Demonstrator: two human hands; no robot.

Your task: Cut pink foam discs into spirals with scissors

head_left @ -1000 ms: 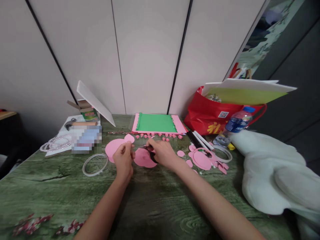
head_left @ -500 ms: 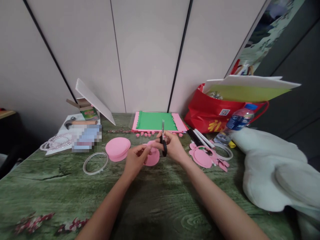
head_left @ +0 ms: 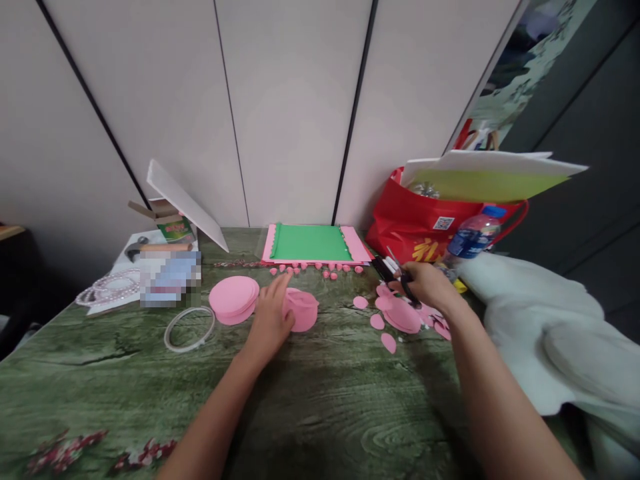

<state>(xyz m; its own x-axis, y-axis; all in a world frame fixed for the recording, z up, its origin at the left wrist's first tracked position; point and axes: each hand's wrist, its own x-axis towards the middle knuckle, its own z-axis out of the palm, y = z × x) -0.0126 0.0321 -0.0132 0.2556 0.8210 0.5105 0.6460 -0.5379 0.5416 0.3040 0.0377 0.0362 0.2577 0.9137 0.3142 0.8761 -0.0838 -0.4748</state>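
Note:
My left hand (head_left: pixel 273 313) rests on the table with its fingers stretched out, touching a pink foam disc (head_left: pixel 303 311). A stack of pink discs (head_left: pixel 233 299) lies just left of it. Off to the right, my right hand (head_left: pixel 423 285) is closed round a pair of black-handled scissors (head_left: pixel 400 277), held over a pile of pink cut pieces (head_left: pixel 403 316). Small pink petals (head_left: pixel 379 321) lie scattered between the two hands.
Green and pink foam sheets (head_left: pixel 311 243) lie at the back by the wall. A red bag (head_left: pixel 425 227), a water bottle (head_left: pixel 470 238) and white cloth (head_left: pixel 550 333) crowd the right. A tape ring (head_left: pixel 189 328), beads (head_left: pixel 107 287) and a hammer (head_left: pixel 155 248) sit left.
My right hand has carried the scissors from the middle over to the pink pile on the right. My left hand has let the pink disc down and opened over it.

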